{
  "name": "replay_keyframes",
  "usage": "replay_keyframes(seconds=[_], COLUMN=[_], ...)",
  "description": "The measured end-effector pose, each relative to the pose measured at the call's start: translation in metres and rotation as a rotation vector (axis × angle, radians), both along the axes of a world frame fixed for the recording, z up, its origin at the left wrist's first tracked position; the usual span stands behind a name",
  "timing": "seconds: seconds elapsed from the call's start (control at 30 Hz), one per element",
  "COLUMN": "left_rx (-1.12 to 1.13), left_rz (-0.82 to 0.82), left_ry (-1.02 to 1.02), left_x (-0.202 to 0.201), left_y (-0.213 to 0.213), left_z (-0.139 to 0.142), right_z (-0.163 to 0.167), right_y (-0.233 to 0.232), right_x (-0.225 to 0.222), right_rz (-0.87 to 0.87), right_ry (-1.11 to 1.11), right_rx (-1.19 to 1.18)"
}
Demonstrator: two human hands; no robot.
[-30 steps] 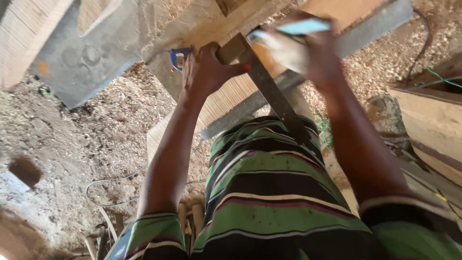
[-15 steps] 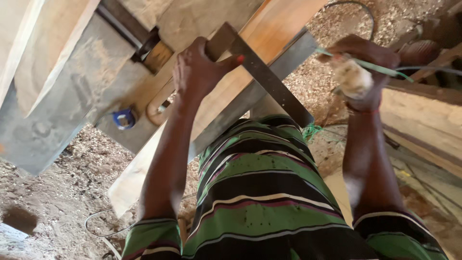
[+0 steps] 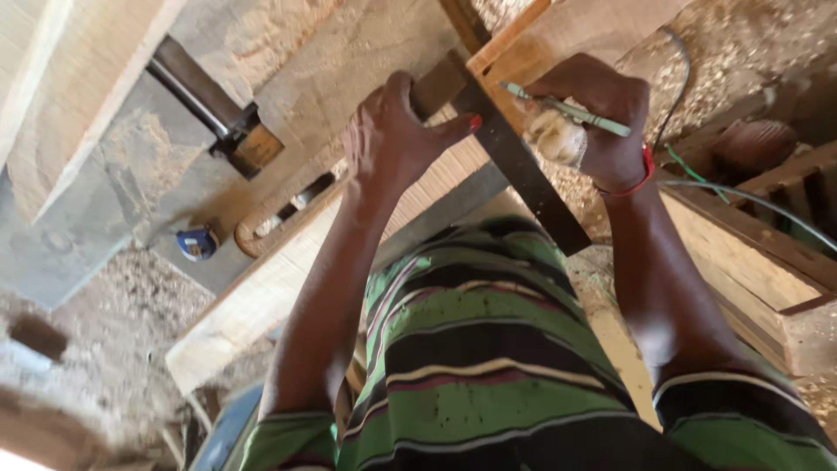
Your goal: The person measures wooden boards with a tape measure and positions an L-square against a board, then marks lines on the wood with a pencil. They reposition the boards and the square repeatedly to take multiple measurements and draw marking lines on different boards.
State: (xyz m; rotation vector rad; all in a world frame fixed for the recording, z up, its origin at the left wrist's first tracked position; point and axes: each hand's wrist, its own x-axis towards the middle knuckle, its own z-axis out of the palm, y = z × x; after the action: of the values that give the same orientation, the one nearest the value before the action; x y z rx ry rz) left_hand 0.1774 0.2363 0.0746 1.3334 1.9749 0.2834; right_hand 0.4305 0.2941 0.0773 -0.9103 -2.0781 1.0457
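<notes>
1. A metal square (image 3: pixel 514 157) is lying across a pale wooden plank (image 3: pixel 288 279), its dark blade running from the plank's upper edge down toward the person's striped shirt (image 3: pixel 471 366) and overhanging the plank's near edge.
2. The left hand (image 3: pixel 392 139) is pressing down on the square where stock and blade meet, fingers curled over the tool and thumb stretching along the blade.
3. The right hand (image 3: pixel 593 122) is closing around a green pencil (image 3: pixel 567 109), which is pointing leftward toward the blade's edge; something pale is also sitting in that palm, though what it is cannot be told.
4. The two hands are working close together but apart, one on either side of the blade.
5. A red band (image 3: pixel 641 179) is circling the right wrist.
6. The plank is resting on a sawdust-covered grey bench (image 3: pixel 113 201), running from the bench's lower left edge up toward its top right.
7. A small blue tape measure (image 3: pixel 199 242) is sitting on the bench just beyond the plank's far edge, at left.
8. A brown wooden block (image 3: pixel 253 148) with a dark bar is standing further up the bench.
9. A green cable (image 3: pixel 741 196) is trailing over stacked timber (image 3: pixel 750 253) at right.
</notes>
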Motion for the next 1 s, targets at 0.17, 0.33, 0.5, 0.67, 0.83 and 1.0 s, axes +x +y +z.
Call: replay_keyframes(seconds=[0.17, 0.33, 0.5, 0.67, 0.83, 1.0], left_rx=[0.008, -0.038, -0.103, -0.191, -0.155, -0.155], left_rz=[-0.003, -0.001, 0.008, 0.037, 0.027, 0.034], left_ry=[-0.01, 0.006, -0.01, -0.025, -0.031, -0.037], left_x=[0.005, 0.006, 0.008, 0.01, 0.011, 0.011], left_y=[0.005, 0.007, 0.009, 0.012, 0.013, 0.014], left_z=[0.002, 0.004, 0.004, 0.001, -0.001, -0.001], right_z=[-0.001, 0.005, 0.003, -0.002, 0.021, 0.006], right_y=[0.004, 0.003, 0.003, 0.002, -0.002, 0.025], right_x=[-0.004, -0.007, -0.009, -0.007, 0.022, -0.009], right_rz=[0.046, 0.043, 0.03, 0.128, 0.248, 0.179], right_ry=[0.064, 0.02, -0.036, -0.024, -0.212, -0.508], right_rx=[0.01, 0.023, 0.039, 0.138, 0.042, -0.211])
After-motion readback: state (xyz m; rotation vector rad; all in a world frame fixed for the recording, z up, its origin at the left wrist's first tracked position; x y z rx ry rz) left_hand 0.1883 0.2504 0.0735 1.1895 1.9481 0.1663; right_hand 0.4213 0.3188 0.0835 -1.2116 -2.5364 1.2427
